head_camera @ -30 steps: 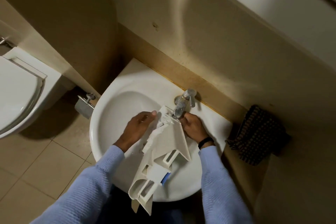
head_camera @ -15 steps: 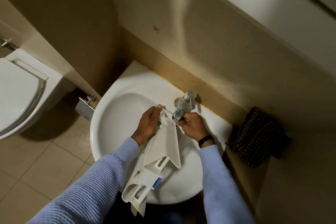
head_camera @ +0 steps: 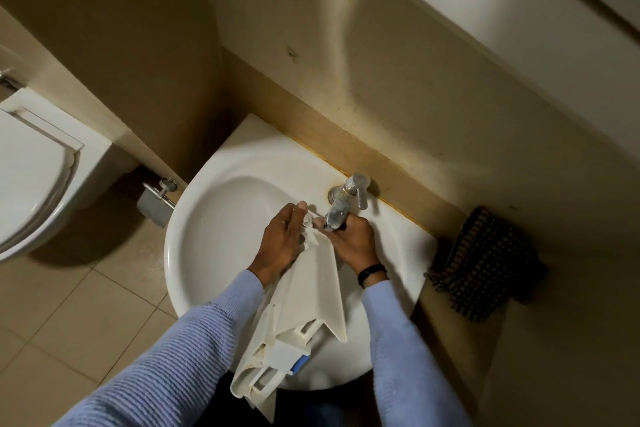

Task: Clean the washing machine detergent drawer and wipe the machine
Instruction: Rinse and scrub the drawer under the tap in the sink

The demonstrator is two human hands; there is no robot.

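Note:
The white plastic detergent drawer (head_camera: 304, 308) lies lengthwise over the white washbasin (head_camera: 207, 225), its far end under the chrome tap (head_camera: 341, 206) and its near end with a blue tab jutting past the basin's front rim. My left hand (head_camera: 282, 239) grips the drawer's far left side, fingers curled over its edge. My right hand (head_camera: 353, 241) holds the drawer's far right edge just below the tap spout. Both forearms wear light blue knit sleeves; a dark band sits on the right wrist.
A dark checked cloth (head_camera: 485, 263) lies on the ledge right of the basin. A white toilet (head_camera: 31, 177) stands at the left, with a metal paper holder (head_camera: 156, 198) on the wall between. Beige tiled floor lies below left.
My left hand slid from the basin side onto the drawer's far end. The drawer's near end swung slightly left and its far end moved closer under the tap.

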